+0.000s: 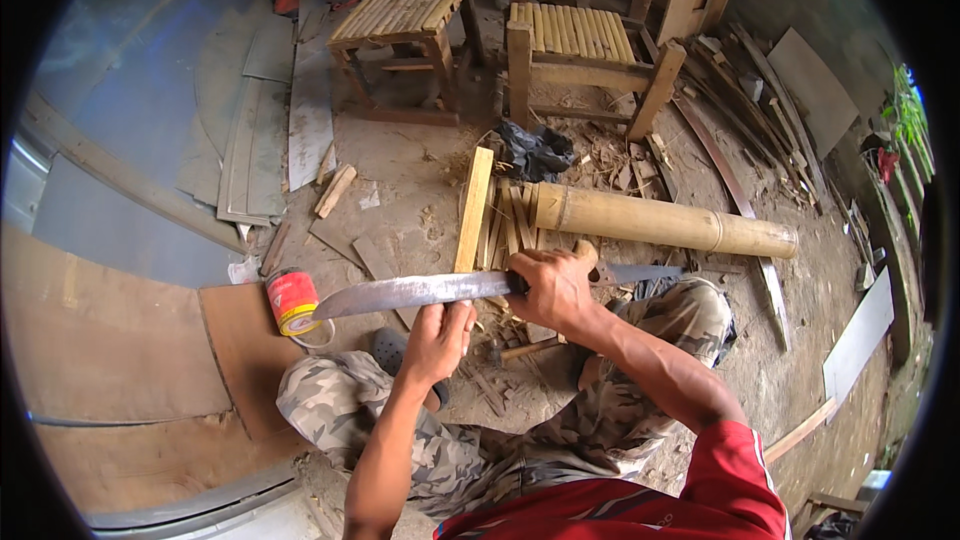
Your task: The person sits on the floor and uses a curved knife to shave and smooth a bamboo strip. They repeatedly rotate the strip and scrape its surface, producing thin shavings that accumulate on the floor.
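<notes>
Machete (420,292) near center, tip toward 9 o'clock, right hand (552,285) gripping it. Left hand (437,340) curled just below machete; can't tell what it grips. Wood strip (474,210) runs toward 12 o'clock; bamboo pole (665,220) at 3 o'clock.

Passable flr (400,198) L of wood strip (474,212) — blade (420,292) bars near side, bamboo pole (650,218) blocks R.
</notes>
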The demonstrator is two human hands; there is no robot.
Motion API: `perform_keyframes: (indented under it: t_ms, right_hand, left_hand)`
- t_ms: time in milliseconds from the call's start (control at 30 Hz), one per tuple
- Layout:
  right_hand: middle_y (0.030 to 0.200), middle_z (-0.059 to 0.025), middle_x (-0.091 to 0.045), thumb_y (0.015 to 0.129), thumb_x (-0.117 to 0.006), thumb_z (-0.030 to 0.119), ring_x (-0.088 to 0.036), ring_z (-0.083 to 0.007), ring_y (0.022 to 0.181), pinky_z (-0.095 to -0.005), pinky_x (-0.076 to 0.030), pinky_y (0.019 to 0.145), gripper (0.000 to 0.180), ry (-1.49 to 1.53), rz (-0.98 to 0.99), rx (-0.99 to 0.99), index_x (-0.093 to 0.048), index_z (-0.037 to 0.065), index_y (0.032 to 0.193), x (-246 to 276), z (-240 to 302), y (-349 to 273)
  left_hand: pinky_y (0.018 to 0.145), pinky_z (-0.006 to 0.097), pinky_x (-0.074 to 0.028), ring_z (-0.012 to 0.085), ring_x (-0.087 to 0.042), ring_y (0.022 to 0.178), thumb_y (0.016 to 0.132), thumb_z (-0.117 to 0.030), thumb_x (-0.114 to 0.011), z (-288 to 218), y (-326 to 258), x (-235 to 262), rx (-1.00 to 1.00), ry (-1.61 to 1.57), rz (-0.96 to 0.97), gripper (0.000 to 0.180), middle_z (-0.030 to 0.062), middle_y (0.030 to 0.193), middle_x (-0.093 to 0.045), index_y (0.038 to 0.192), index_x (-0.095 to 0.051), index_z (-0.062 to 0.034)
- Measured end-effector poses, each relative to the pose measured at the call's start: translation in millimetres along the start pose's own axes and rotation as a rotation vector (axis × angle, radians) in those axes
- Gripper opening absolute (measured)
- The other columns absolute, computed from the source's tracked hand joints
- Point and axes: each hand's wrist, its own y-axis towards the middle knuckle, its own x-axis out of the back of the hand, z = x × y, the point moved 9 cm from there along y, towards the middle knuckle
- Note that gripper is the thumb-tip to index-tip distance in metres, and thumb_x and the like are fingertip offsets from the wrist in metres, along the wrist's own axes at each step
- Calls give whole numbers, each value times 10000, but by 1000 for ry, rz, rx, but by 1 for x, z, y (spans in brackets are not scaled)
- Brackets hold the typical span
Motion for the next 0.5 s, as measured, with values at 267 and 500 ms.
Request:
perform_keyframes:
  t_ms: [267,500]
  right_hand:
    - [616,-60,-615,729,-660,187,-550,-183,467,-405,-451,426,103,-125,164,0,-631,91,752,-15,0,6]
    - [545,-12,-574,806,-625,236,-438,-135,386,-383,-419,395,96,-243,315,-135,-651,158,756,-34,-34,13]
  left_hand:
    - [460,215,-402,42,-447,524,1034,-204,-427,23,-3,-7,-9,86,-46,232,-4,719,-483,1150,-483,-10]
    - [438,199,-396,35,-423,499,1038,-206,-414,16,-4,-9,97,8,-49,329,-15,708,-455,1320,-434,-37]
